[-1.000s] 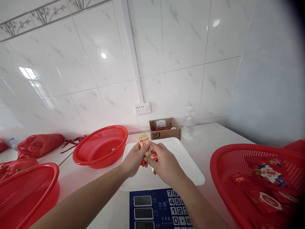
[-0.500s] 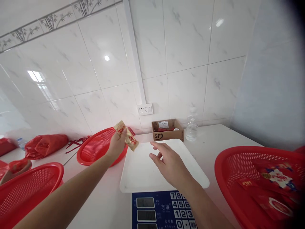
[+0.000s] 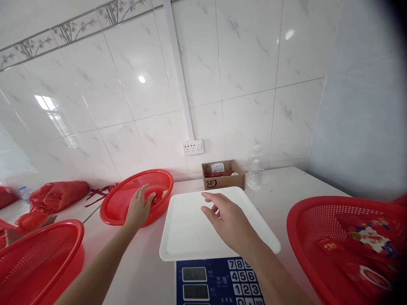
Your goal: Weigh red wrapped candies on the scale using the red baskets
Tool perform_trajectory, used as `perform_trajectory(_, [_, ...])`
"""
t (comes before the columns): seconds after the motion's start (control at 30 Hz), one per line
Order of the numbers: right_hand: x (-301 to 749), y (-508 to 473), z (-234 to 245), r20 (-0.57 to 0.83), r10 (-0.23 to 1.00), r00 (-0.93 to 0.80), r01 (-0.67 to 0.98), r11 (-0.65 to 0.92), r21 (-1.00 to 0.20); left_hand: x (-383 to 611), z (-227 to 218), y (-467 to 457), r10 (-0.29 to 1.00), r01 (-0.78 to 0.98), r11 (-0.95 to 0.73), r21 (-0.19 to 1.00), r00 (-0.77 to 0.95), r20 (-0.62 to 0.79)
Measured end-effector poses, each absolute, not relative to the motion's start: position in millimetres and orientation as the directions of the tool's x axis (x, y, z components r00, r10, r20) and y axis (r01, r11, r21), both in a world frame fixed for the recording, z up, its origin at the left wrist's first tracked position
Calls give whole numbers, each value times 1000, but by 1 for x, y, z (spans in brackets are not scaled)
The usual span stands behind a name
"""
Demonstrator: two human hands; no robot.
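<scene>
Gold packet has moved from left hand into the red basket, now about 3 o'clock from that nearer, released grip, long axis unclear, while right hand hangs empty over the white tray.

the baskets are red, the scale pan white, its panel blue. grey veins streak white wall tiles.

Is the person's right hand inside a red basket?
No, the right hand hovers above the white tray, apart from the red baskets.
</scene>
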State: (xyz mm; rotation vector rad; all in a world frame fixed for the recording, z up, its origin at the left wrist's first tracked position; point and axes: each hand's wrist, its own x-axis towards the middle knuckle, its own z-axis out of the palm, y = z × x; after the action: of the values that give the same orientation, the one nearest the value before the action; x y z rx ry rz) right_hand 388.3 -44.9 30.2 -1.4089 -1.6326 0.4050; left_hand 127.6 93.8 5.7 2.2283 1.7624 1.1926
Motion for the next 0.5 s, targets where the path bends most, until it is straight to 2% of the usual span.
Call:
perform_trajectory(0.17, [386, -42, 27, 371, 927, 61, 636, 250, -730, 131, -28, 46, 640, 748, -554, 365, 102, 762])
perform_trajectory(0.23, [384, -42, 26, 349, 936, 51, 659, 231, -715, 135, -46, 31, 605, 696, -617, 366, 123, 787])
perform_trajectory(0.4, [374, -46, 25, 360, 933, 23, 706, 240, -666, 140, -87, 11, 758, 542, -559, 628, 28, 651])
perform_trajectory(0.5, [368, -53, 31, 396, 918, 5, 725, 270, -634, 137, -97, 11, 787, 476, -563, 676, 58, 614])
